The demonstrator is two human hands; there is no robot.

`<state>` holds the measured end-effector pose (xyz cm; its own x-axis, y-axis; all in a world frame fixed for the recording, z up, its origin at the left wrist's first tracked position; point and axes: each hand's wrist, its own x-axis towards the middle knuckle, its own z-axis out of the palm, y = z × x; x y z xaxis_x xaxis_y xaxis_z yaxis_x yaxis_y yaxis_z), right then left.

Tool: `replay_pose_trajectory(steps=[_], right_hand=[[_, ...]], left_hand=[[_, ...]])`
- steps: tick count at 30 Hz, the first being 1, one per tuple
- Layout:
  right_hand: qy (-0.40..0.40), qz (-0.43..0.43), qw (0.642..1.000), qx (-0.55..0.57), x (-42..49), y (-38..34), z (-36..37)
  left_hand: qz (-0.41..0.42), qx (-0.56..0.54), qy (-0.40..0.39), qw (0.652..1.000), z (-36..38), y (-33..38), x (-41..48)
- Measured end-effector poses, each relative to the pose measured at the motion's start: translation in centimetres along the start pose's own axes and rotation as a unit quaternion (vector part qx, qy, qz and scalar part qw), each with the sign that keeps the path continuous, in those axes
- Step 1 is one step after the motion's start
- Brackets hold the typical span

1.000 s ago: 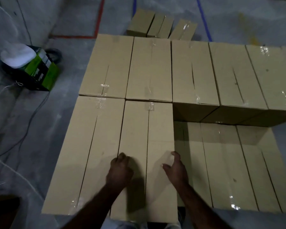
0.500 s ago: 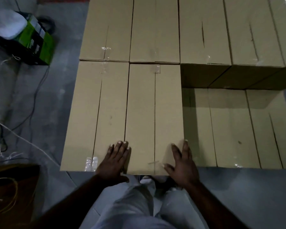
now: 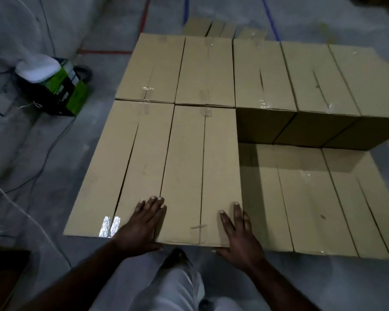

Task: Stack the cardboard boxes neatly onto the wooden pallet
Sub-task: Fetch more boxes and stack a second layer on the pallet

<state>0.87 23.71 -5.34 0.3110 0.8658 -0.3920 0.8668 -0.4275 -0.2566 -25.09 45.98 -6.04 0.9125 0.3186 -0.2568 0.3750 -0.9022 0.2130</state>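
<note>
Stock on stack: upper layer of cardboard boxes part-filled, with a full far row (image 3: 312, 77) and two boxes in the near row; wooden pallet not visible, presumably hidden beneath the load. Near-row box (image 3: 200, 176) in hand: lies directly under and ahead of both hands, butted against its neighbour (image 3: 126, 167) on the left-hand side and against the far row beyond the fingertips. Left hand (image 3: 142, 223): flat, fingers straight, resting on top across the seam between the two near boxes. Right hand (image 3: 240, 239): flat, fingers straight on the box's near right corner, thumb at the front edge. Neither hand grips anything. Judged step: squaring this box into line. Outstanding: bare lower-layer tops (image 3: 312, 209), down and to the right of the right hand, appear unfilled. Spare boxes (image 3: 213, 29) on the floor, well beyond both hands. Green device (image 3: 61, 90) far off to the left of the left hand.
</note>
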Motion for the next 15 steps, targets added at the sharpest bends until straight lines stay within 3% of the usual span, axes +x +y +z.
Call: replay_pose_trajectory(steps=[15], right_hand=[[0.005,0.010,0.999,0.031,-0.46,-0.28,-0.28]], left_hand=[[-0.004,0.013,-0.018,1.000,0.03,-0.27,-0.11]])
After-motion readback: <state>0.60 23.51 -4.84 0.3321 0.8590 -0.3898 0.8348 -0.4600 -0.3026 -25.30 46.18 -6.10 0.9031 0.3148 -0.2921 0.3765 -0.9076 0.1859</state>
